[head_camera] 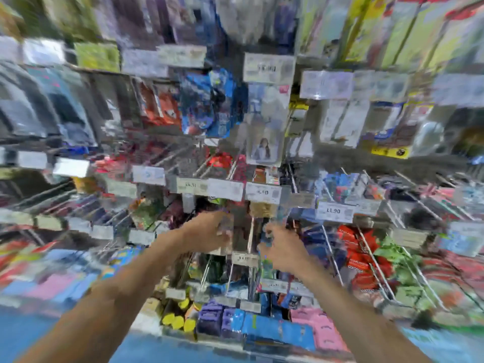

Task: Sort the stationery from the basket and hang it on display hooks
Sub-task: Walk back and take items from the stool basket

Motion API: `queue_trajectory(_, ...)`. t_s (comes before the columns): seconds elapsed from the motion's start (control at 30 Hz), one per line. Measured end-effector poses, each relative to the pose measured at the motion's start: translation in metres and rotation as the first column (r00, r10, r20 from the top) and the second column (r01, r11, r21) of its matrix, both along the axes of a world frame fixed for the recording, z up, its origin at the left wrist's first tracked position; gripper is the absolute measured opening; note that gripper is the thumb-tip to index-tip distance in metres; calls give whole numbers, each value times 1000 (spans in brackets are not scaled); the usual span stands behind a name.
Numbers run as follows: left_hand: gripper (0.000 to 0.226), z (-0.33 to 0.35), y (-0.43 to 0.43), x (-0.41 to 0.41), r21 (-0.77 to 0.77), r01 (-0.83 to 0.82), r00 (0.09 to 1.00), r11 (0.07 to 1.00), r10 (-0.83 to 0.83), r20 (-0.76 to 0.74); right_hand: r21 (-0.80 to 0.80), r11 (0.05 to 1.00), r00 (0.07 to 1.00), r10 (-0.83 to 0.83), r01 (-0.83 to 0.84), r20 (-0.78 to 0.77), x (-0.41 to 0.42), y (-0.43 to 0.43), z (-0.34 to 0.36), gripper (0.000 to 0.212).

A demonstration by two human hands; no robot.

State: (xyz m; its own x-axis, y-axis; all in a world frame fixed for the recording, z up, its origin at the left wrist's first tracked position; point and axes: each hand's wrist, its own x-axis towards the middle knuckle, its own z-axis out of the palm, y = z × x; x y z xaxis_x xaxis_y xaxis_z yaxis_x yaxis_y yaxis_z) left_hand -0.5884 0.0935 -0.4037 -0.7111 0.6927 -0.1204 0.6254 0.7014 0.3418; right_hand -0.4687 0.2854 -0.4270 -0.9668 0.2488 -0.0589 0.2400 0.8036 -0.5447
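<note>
The frame is heavily blurred. Both my hands reach up to the display hooks in the middle of the wall. My left hand has its fingers curled near a hook's price tag; what it holds is too blurred to tell. My right hand grips a narrow clear packet with blue and green print that hangs down below the fingers. The basket is not in view.
Rows of metal hooks with price labels carry packets all over the wall. Red packets hang to the right. Yellow-capped tubes and blue and pink boxes stand on the bottom shelf. A blue floor lies below.
</note>
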Motion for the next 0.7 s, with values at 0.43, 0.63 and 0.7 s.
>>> queue_trajectory(0.43,58,133,-191,121,17,-404,913,915,402,64,19,874,874,484,-485,36,22,-142,143,51)
queue_trajectory(0.63,59,140,-300,239,82,-704,710,706,698,88,28,689,688,724,-724,-51,52,-257,162,48)
queue_trajectory(0.7,60,145,-338,282,51,-788,615,613,786,60,9,609,608,792,-793,-58,69,-306,167,52)
